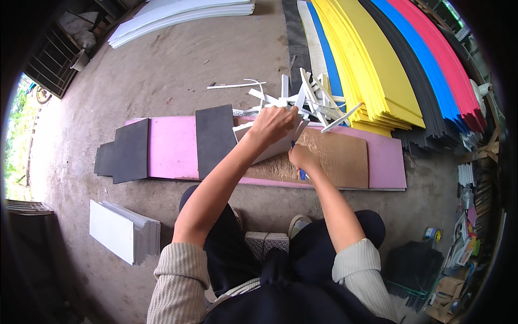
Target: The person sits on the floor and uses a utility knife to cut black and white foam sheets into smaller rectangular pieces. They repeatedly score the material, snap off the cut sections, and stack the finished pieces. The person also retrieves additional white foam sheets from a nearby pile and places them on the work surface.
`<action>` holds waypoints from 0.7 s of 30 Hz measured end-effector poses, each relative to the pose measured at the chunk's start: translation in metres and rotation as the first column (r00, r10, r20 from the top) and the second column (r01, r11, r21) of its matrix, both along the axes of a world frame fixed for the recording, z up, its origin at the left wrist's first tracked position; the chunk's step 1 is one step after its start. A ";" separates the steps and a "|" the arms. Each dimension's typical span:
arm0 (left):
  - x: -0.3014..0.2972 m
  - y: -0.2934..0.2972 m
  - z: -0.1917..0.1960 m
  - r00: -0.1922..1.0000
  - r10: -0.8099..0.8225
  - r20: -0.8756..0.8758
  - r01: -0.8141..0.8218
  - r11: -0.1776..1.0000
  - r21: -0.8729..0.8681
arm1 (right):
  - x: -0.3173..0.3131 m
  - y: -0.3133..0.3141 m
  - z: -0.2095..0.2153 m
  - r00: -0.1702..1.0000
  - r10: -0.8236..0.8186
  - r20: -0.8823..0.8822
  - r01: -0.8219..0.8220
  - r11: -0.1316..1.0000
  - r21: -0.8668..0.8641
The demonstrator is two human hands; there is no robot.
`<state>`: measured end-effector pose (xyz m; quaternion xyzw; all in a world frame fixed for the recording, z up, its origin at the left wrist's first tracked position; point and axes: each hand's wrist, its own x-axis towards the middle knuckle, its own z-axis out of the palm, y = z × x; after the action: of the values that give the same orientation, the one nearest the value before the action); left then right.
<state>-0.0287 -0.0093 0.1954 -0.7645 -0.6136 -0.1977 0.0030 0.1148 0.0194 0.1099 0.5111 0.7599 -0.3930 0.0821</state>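
A white sheet lay on a brown board, under both hands, its long axis slanting from the left hand down toward the person. The left hand was closed over its far edge, pressing it down. The right hand, just beside and nearer the body, gripped a blue-handled knife; its blade was hidden. Beyond the hands lay white offcuts. The sheet's full outline was covered by the left forearm.
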 end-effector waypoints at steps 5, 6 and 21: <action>-0.001 0.000 0.009 1.000 0.023 -0.004 -0.023 0.998 -0.062 | -0.003 -0.004 -0.031 0.993 -0.115 0.018 0.115 0.993 -0.032; -0.002 0.000 0.009 1.000 0.027 -0.001 -0.027 0.997 -0.069 | -0.005 -0.005 -0.037 0.993 -0.118 0.007 0.118 0.993 -0.018; -0.001 0.016 0.005 0.995 0.098 -0.035 -0.099 0.995 -0.007 | 0.023 -0.031 -0.137 0.971 -0.165 -0.174 0.213 0.925 0.315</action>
<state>-0.0296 0.0069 0.2000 -0.7365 -0.6514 -0.1814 0.0197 0.1377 -0.0118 -0.0273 0.5588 0.7661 -0.3017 -0.0987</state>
